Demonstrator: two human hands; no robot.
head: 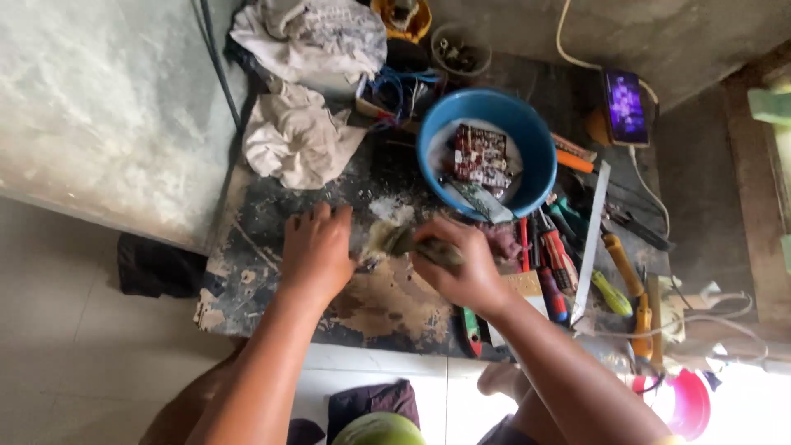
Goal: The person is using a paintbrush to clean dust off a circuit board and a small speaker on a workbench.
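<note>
Brush: on worn workbench, just below blue bowl. Long axis roughly left-right, bristle end pointing left, handle right. Right hand: closed around handle. Left hand: flat, palm down, fingers spread on bench beside bristles. Screwdrivers right.
</note>
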